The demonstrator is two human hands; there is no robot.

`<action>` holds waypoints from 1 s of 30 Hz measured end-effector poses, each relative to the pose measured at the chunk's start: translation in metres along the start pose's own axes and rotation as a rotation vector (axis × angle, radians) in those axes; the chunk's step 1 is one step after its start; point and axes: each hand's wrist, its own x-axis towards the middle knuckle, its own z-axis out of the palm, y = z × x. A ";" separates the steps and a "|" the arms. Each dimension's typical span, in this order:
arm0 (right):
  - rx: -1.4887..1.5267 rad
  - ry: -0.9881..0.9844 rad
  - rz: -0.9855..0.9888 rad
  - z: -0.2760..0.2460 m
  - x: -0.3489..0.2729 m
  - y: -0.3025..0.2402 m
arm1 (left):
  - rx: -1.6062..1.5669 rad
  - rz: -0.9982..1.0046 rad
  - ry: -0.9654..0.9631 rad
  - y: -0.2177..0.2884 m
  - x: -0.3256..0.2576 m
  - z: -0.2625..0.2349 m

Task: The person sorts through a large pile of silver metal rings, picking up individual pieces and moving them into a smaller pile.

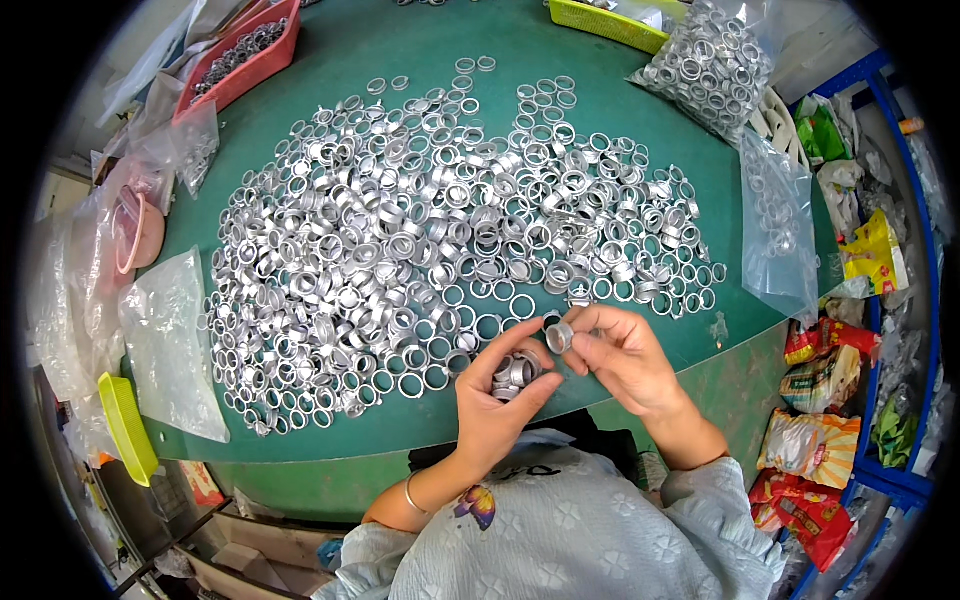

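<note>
A broad heap of silver metal rings [350, 240] is spread over the green table [660, 100]. My left hand [497, 400], at the table's near edge, is curled around several metal rings gathered in its palm. Just to its right, my right hand [625, 362] pinches a single metal ring [559, 338] between thumb and fingers, tilted so that its opening shows. Both hands are close together, in front of the heap's near side. Loose rings lie just beyond my fingertips.
A clear bag full of rings [710, 65] stands at the far right, with another plastic bag [778, 225] nearer. A red basket [240, 60] is at the far left, above a pink container [140, 232] and a flat plastic bag [172, 345]. Blue shelving [915, 200] borders the right side.
</note>
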 end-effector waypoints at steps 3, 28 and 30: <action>-0.105 -0.006 0.020 0.006 -0.004 0.000 | 0.046 -0.037 0.014 0.007 0.001 0.001; -0.719 0.126 -0.340 0.004 0.019 -0.020 | -0.449 -0.522 -0.214 -0.001 -0.005 -0.027; -0.457 -0.073 -0.227 0.004 0.017 -0.013 | -0.496 -0.537 -0.256 0.000 -0.002 -0.033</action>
